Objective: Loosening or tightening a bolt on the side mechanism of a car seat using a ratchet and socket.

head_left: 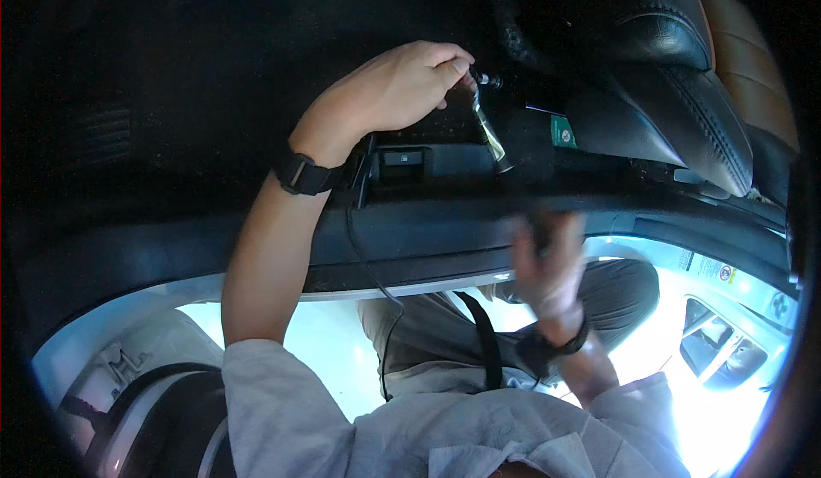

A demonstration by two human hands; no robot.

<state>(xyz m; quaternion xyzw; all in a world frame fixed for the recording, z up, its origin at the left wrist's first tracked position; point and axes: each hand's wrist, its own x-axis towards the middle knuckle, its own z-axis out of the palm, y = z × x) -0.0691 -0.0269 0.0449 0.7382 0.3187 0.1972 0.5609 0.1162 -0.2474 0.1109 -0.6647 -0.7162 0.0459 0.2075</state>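
My left hand (406, 85) reaches into the dark car interior, its thumb and fingers closed on the upper end of a shiny metal ratchet wrench (488, 127). The wrench's handle slants down to the right, and a small socket (489, 79) sticks out sideways by my fingertips. Nearer to me, over the door sill, my right hand (552, 264) is smeared by motion. Its fingers look curled round a dark shape that is too blurred to name, apart from the wrench. Both wrists wear black bands.
A black and tan leather seat (676, 93) stands at the right, with a green tag (563, 132) beside its base. The dark sill (410, 239) runs across in front of me. A thin black cable (359, 247) hangs over it. A recessed latch (402, 158) sits near my left wrist.
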